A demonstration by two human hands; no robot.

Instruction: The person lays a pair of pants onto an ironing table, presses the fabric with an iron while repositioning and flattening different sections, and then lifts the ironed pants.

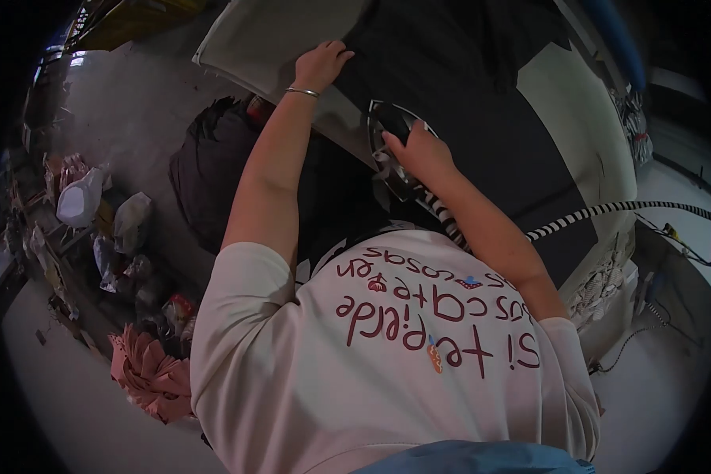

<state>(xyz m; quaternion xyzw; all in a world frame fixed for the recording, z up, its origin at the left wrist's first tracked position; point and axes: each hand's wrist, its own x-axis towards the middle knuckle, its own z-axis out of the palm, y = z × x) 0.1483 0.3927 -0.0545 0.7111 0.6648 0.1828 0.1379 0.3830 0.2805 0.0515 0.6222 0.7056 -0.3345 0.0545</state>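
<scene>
My right hand (424, 154) is wrapped around the black handle of a clothes iron (393, 121). The iron has a silvery body and rests at the near left edge of a dark cloth (482, 126). A black-and-white striped cord (584, 213) runs from near the iron off to the right. Farther up, my left hand (321, 67), with a bracelet at the wrist, has its fingers closed at the cloth's left edge. Part of its grip is hidden from above.
The cloth lies over a pale ironing table (565, 99). A dark bundle of fabric (213, 170) hangs at the left of the table. Plastic bags (132, 221) and pink folded pieces (152, 371) crowd the left side. Loose cables (675, 237) are at the right.
</scene>
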